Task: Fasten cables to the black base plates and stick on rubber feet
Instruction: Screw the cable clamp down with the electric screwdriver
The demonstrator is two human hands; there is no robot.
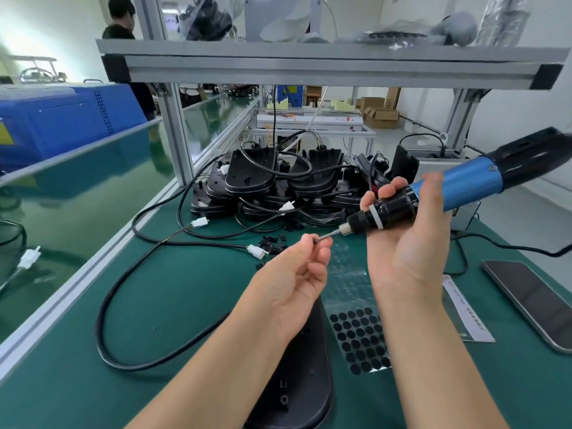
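My right hand [405, 239] grips a blue and black electric screwdriver [458, 187], its bit pointing left. My left hand [297, 270] pinches a small black screw [315, 240] at the bit's tip. Below my forearms a black base plate [297, 376] lies on the green mat, partly hidden by my left arm. A sheet of black round rubber feet [360, 339] lies to its right. A black cable [123, 292] with white connectors [257, 251] loops across the mat on the left.
A pile of black base plates with cables [266, 181] sits at the back of the mat. Small black clips [274, 243] lie scattered before it. A phone [532, 300] and a paper label [467, 308] lie right. An aluminium frame post [175, 131] stands at the back left. A person stands far behind.
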